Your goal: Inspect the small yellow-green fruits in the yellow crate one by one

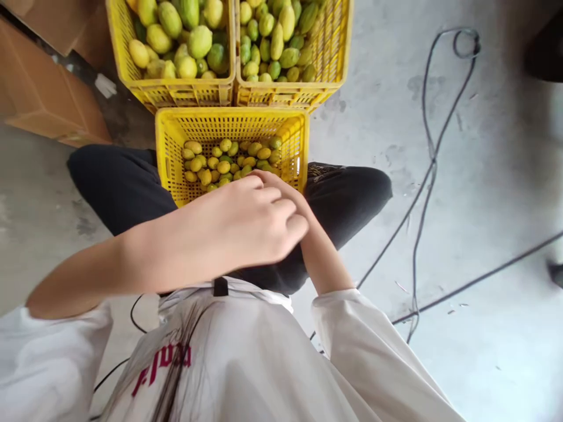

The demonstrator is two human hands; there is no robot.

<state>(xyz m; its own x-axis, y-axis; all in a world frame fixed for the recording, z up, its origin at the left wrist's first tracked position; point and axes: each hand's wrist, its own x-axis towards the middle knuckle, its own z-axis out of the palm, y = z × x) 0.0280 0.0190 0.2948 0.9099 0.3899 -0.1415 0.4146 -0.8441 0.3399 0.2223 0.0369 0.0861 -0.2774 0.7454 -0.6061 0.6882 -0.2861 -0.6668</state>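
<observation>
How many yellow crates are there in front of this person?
3: the left crate and right crate stand side by side at the back; the nearest crate sits between the person's knees. More may lie beyond view.

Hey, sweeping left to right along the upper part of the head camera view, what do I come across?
Cardboard boxes, left fruit crate, right fruit crate, looped cable.

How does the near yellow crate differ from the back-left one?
The near crate sits between the knees; the back-left crate stands beyond it. The near crate's fruits look smaller and leave much mesh bare; the back-left crate's fruits look bigger and fill it more. Both crates are yellow.
</observation>
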